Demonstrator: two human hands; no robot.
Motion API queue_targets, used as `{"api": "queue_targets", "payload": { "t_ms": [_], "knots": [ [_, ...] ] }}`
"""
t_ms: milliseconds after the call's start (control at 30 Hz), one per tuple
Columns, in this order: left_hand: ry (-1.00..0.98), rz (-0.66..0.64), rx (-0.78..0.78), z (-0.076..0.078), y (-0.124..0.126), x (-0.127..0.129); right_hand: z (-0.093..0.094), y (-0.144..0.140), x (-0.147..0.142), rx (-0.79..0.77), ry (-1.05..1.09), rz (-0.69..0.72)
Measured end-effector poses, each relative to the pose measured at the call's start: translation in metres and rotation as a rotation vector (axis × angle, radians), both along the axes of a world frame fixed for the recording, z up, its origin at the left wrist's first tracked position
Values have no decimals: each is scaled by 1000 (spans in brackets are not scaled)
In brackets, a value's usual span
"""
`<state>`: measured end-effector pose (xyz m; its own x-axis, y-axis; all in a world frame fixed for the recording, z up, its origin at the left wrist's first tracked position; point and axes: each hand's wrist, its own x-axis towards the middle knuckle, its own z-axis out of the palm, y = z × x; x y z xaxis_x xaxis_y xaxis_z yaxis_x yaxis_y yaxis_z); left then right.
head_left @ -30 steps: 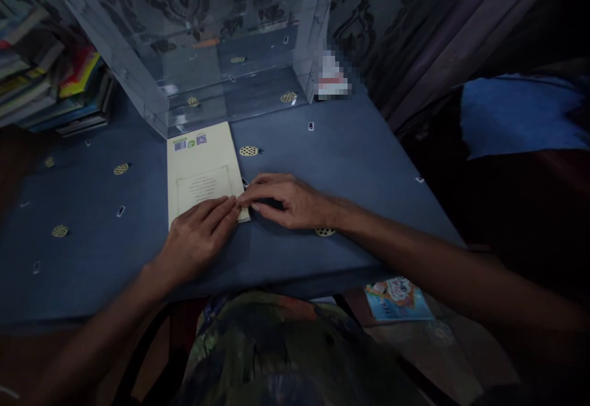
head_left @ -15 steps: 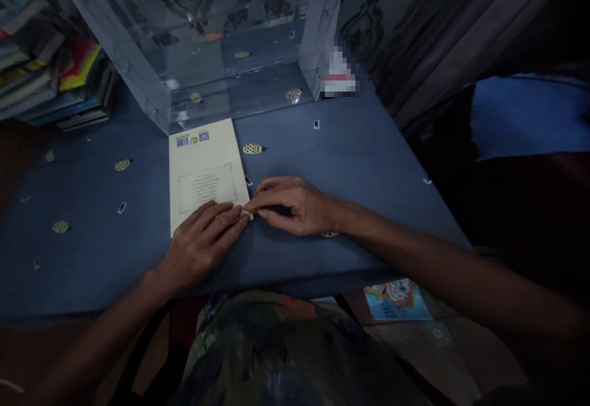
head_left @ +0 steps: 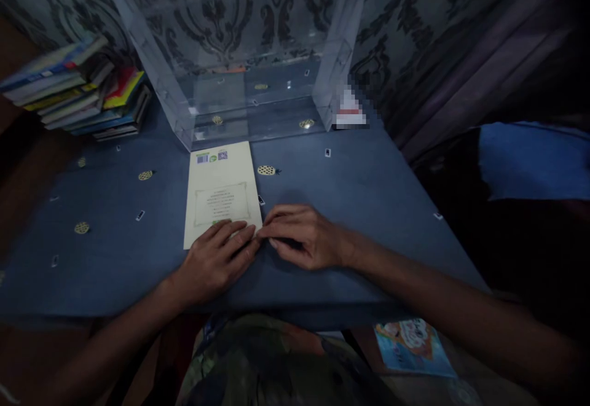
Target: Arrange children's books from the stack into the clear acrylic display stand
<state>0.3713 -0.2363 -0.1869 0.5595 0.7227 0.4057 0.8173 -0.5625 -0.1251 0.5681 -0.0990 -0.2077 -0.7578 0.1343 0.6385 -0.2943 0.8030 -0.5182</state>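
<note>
A thin cream book point(head_left: 224, 175) lies flat on the blue tablecloth, its printed back cover with a barcode facing up. My left hand point(head_left: 221, 258) rests across the book's lower edge, fingers stretched out side by side and lying flat. At the lower right corner, my right hand point(head_left: 304, 234) has its fingers drawn together on the corner, the index fingertip against the left fingertips. Those fingers hide most of the corner, and its exact shape does not show.
Behind the book stands a clear plastic box point(head_left: 281, 111). A stack of books point(head_left: 87, 96) sits at the back left. A blue cloth point(head_left: 534, 160) is off to the right. Below the table's front edge lies a colourful blue packet point(head_left: 415, 347).
The camera view has tilted up, so everything sits lower and further right. A pale bit of the corner that showed between the fingers is now mostly covered. Both hands stay at the book.
</note>
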Motion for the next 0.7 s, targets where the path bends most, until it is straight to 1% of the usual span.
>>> {"api": "queue_targets", "payload": {
  "t_ms": [267, 367, 467, 700],
  "knots": [
    [-63, 18, 23, 0, 2, 5, 1, -2, -2, 53, -13, -3],
    [-81, 23, -1, -1, 0, 3, 3, -4, -1, 57, -20, -11],
    [-81, 18, -34, -3, -4, -2, 4, -5, 0, 77, -58, -29],
    [-100, 52, 32, -1, -24, -21, 2, -6, -1, 129, -69, -43]
  ]
}}
